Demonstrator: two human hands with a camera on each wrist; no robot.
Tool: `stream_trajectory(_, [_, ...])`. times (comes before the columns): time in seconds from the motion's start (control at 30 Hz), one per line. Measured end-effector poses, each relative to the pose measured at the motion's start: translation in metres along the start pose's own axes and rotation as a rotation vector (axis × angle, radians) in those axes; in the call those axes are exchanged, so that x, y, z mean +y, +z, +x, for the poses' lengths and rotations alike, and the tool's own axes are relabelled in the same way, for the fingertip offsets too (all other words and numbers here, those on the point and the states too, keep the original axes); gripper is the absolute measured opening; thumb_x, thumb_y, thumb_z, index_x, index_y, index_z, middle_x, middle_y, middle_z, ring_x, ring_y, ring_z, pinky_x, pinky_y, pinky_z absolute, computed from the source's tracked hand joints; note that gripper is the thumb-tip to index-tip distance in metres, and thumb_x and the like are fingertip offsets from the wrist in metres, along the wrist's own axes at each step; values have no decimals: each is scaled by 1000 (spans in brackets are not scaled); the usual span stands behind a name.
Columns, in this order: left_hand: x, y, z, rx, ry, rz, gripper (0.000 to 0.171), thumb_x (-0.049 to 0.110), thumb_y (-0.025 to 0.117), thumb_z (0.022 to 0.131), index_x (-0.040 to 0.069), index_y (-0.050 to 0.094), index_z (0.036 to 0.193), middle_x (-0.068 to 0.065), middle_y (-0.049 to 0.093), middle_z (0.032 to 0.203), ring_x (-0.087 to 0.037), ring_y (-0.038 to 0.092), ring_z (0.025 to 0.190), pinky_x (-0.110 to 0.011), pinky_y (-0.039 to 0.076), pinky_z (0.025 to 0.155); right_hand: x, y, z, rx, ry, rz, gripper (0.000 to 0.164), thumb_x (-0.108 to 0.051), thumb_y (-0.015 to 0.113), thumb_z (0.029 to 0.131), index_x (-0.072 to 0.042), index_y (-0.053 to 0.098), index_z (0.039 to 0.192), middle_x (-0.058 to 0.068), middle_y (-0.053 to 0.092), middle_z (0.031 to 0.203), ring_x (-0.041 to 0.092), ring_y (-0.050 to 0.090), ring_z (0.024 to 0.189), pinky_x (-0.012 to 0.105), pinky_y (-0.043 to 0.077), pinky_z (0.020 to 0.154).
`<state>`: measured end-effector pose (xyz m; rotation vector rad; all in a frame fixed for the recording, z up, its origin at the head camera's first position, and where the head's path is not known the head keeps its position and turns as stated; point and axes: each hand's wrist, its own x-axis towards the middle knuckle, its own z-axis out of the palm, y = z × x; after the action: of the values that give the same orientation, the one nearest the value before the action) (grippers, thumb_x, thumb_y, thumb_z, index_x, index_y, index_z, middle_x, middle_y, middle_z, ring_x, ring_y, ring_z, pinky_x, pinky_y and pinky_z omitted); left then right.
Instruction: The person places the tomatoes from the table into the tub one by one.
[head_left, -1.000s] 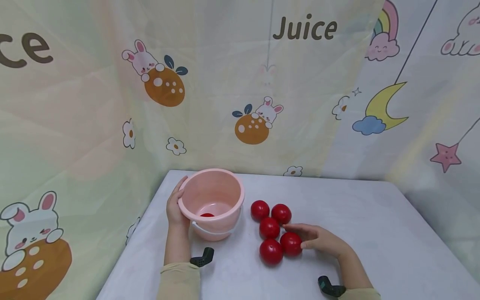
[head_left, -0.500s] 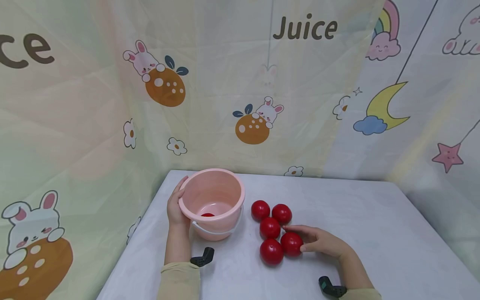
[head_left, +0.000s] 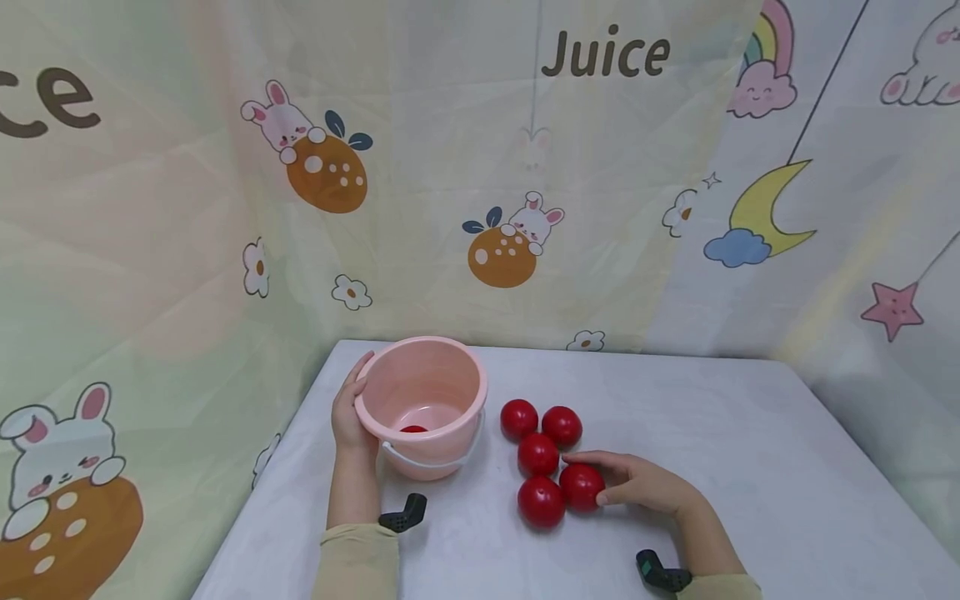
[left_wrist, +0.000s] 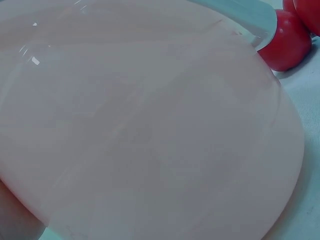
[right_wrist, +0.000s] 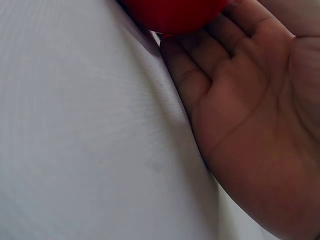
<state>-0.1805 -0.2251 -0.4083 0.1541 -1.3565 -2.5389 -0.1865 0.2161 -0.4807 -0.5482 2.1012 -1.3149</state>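
Observation:
A pink bucket [head_left: 431, 454] stands at the left of the table, tipped slightly toward the viewer. My left hand [head_left: 351, 417] grips it by its left side, near the rim; in the left wrist view the bucket wall [left_wrist: 150, 130] fills most of the frame. Part of a red ball [head_left: 414, 429] shows inside it. Right of the bucket, several shiny red balls lie in a cluster. My right hand [head_left: 637, 483] holds the nearer right-hand ball [head_left: 582, 487], fingers behind it and thumb at its near right side. In the right wrist view, this ball [right_wrist: 175, 12] lies against the fingers.
Beside the held ball sits another red ball [head_left: 541, 502], with a further ball [head_left: 537, 454] just behind. Two more, a left ball [head_left: 519, 420] and a right ball [head_left: 562, 427], lie farther back. A white handle [head_left: 435, 462] hangs across the bucket's front. Printed curtains [head_left: 420, 167] enclose the white table [head_left: 720, 433].
My right hand has closed in slightly on the ball, its thumb now against the near side. The left hand and bucket stay in place.

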Motion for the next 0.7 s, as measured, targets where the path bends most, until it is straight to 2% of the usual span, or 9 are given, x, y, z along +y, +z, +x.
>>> stream_trajectory(0.27, [0, -2, 2, 5, -6, 11, 48, 22, 31, 101, 25, 49, 145, 3, 41, 156, -15, 42, 141, -43, 27, 123, -1, -1, 1, 18, -9, -26, 63, -33, 80, 77, -34, 58, 136, 3, 54, 144, 35, 39, 138, 44, 52, 98])
stream_trajectory(0.47, [-1, -3, 3, 10, -11, 15, 47, 22, 32, 101, 26, 49, 145, 3, 40, 157, -15, 42, 141, -43, 27, 122, 2, -3, 2, 6, -36, -18, 57, -31, 76, 82, -30, 59, 136, 2, 56, 143, 34, 42, 137, 46, 49, 101])
stream_trajectory(0.7, [-2, -3, 2, 23, -14, 24, 46, 23, 33, 101, 28, 51, 144, 7, 45, 153, -15, 43, 140, -44, 29, 121, 6, -8, 2, -27, -69, 46, 54, -25, 71, 87, -23, 57, 140, 4, 58, 142, 29, 47, 133, 38, 47, 101])
